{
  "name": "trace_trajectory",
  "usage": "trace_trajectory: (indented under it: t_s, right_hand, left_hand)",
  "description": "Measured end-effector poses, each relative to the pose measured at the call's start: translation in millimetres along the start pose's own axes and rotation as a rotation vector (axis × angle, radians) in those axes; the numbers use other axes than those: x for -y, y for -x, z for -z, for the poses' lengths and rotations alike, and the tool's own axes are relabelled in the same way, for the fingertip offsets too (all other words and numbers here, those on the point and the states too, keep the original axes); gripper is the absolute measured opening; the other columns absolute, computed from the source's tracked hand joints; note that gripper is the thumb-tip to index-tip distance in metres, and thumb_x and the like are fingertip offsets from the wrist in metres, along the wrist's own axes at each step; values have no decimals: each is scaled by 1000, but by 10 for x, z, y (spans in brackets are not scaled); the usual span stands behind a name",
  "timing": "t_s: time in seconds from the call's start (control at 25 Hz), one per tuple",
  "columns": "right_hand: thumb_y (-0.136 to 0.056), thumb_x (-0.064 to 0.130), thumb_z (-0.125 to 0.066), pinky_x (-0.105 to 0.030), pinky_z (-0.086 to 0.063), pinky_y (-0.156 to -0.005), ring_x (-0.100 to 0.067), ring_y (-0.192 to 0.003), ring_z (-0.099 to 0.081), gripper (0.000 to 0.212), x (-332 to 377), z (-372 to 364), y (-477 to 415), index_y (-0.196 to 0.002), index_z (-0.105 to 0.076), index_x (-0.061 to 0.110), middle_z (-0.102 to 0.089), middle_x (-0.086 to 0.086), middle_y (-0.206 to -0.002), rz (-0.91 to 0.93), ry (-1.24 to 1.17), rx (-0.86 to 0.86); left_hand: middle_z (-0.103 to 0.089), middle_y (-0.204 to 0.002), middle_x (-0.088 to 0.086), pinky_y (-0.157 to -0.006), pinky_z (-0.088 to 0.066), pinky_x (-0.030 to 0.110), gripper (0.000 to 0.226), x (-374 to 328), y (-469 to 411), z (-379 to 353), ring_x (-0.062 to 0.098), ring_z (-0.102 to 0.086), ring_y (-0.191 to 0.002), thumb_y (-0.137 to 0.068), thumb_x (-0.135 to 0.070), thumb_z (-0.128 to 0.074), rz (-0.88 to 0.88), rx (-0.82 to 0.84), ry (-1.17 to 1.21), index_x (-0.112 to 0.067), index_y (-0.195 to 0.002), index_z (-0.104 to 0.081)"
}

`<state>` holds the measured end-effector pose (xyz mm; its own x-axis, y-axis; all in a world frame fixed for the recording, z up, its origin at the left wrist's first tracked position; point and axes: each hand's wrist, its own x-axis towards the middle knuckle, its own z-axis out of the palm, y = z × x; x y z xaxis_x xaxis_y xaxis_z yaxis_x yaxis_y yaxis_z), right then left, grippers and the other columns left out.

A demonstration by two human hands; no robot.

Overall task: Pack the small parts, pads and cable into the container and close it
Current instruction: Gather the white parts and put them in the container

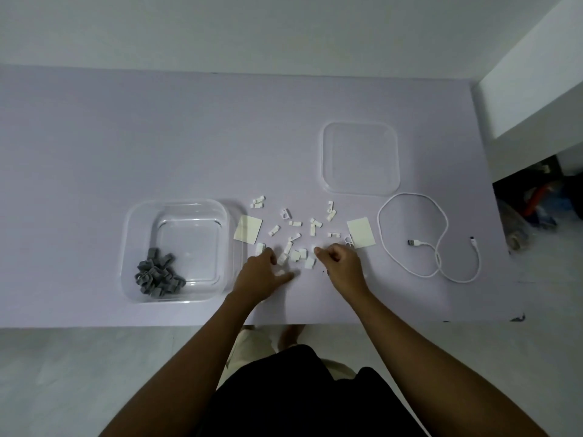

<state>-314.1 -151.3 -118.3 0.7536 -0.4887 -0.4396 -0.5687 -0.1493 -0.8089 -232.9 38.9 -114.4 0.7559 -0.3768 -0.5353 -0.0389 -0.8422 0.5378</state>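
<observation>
Clear container (176,216) is sitting open on the pale table (126,137), w/ a heap of grey clips (157,274) lying in its near-left corner. Everything else is lying right of the container: just beside its right wall a cream pad (248,229) is lying flat, then a scatter of small white clips (295,234) is spreading further right, then a 2nd cream pad (361,232), and well beyond that the white cable (438,241) is lying in a loose loop, both plugs free on the table. Clear lid (360,157) is resting flat, right of the container and further from the person, apart from it. Left hand (262,277) is hovering low near the container's near-right corner, fingers spread apart over a few white clips, thumb out to the right; can't tell if it's touching them. Right hand (339,260) is sitting further right, amid the near edge of the scatter, fingers curled in w/ thumb and forefinger pinching together at a small white piece; blur is making it hard to tell whether the piece is actually being gripped.
</observation>
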Motion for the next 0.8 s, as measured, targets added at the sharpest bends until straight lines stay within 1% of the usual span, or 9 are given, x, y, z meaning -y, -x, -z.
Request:
trace_trajectory:
  t_s: [0.08, 0.12, 0.24, 0.32, 0.44, 0.52, 0.6, 0.68, 0.8]
  right_hand:
    - [-85, 34, -78, -24, -47, -60, -12, -62, -56, 22, 0, -75, -10, -83, -62, 19, -60, 2, -68, 103, 195, 49]
    - [-83, 35, -79, -24, -49, -63, -13, -68, -59, 23, 29, -107, -9, -95, -65, 22, -62, 2, -75, 135, 276, 78]
    - [-83, 35, -79, -23, -49, -72, -14, -87, -62, 47, 112, -205, -41, -126, -61, 27, -63, 4, -101, 241, 462, 112]
    - [-84, 34, -78, -29, -52, -77, -20, -96, -64, 57, 130, -274, -78, -136, -55, 29, -62, -3, -119, 297, 556, 127]
    - [-85, 34, -77, -36, -55, -84, -28, -104, -66, 61, 98, -356, -145, -140, -50, 28, -58, -11, -132, 299, 705, 176]
    - [-87, 35, -74, -39, -56, -86, -31, -108, -65, 57, 83, -389, -161, -139, -52, 27, -57, -12, -133, 297, 762, 197]
    - [-89, 35, -72, -40, -55, -87, -33, -108, -64, 49, 64, -407, -173, -136, -56, 26, -57, -10, -131, 292, 770, 200]
    - [-91, 35, -69, -39, -54, -84, -33, -104, -64, 40, 55, -420, -190, -129, -62, 24, -60, -9, -126, 304, 769, 195]
    - [-91, 37, -65, -38, -56, -76, -32, -93, -66, 27, 35, -428, -220, -115, -68, 24, -63, -6, -114, 324, 752, 181]
  left_hand:
    - [-65, -99, -4, -74, -46, 29, 60, -22, 11, -41, 19, -63, -88, -74, -58, -74, -52, 10, -96, -18, -114, -54]
    - [-68, -105, 1, -76, -46, 29, 55, -14, -1, -72, 21, -64, -92, -77, -52, -73, -69, -12, -123, -18, -116, -55]
    - [-70, -106, 8, -79, -49, 29, 36, 1, -3, -111, 23, -67, -91, -91, -37, -62, -102, -88, -133, -15, -120, -57]
    - [-70, -101, 10, -78, -51, 31, 34, 21, -2, -104, 25, -68, -90, -95, -34, -55, -87, -116, -97, -12, -121, -55]
    - [-69, -95, 11, -76, -57, 37, 40, 47, 5, -47, 28, -69, -85, -94, -31, -55, 5, -170, -20, -8, -125, -49]
    - [-65, -84, 11, -66, -54, 35, 24, 59, 7, 3, 28, -67, -75, -92, -24, -55, 59, -223, 8, -7, -108, -50]
    - [-57, -77, 9, -60, -44, 33, 16, 45, 4, 61, 27, -59, -68, -91, -20, -51, 112, -250, 8, -7, -97, -46]
    - [-55, -80, 9, -64, -41, 32, 21, 30, -35, 96, 29, -58, -73, -91, -25, -50, 164, -243, 17, -5, -99, -47]
    - [-66, -92, 14, -73, -46, 33, 40, 22, -102, 97, 32, -64, -85, -92, -42, -48, 225, -234, 46, -4, -103, -58]
